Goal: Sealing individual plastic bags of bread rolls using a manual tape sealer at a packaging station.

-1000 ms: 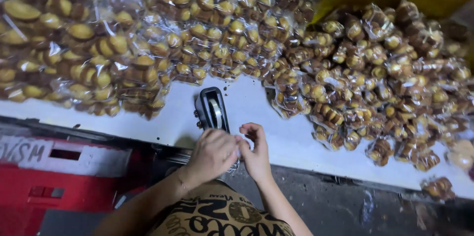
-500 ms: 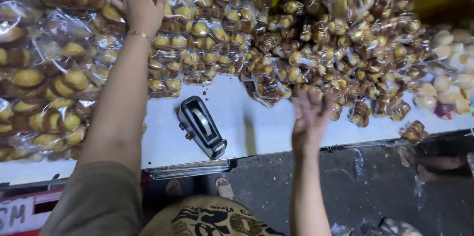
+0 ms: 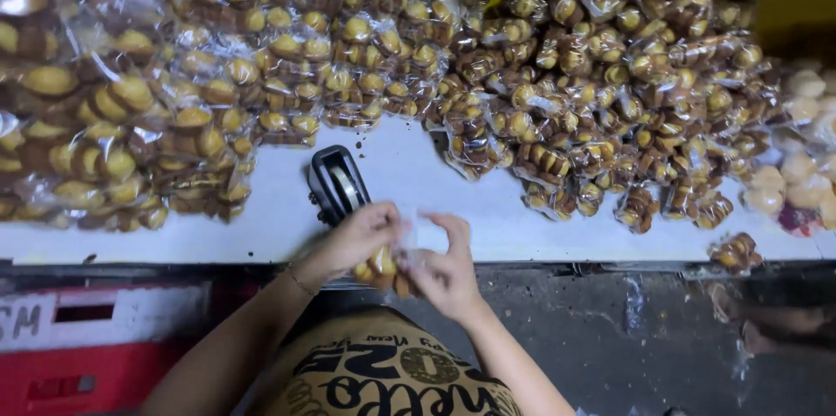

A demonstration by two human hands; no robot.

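Note:
Both of my hands meet at the near edge of a white table (image 3: 488, 216). My left hand (image 3: 357, 237) and my right hand (image 3: 448, 263) together grip a small clear plastic bag of golden-brown pastries (image 3: 383, 266), fingers pinching its top. A black stapler (image 3: 338, 182) lies on the table just behind my left hand.
Large clear bags of yellow pastries (image 3: 131, 111) are heaped at the left and back. A pile of small filled bags (image 3: 618, 94) covers the right side, one lone bag (image 3: 736, 252) at the table edge. A red crate (image 3: 78, 355) stands below left; grey floor to the right.
My hands, stretched out to the piles half a second ago, have come back to the table edge and now hold a small bag of pastries between them.

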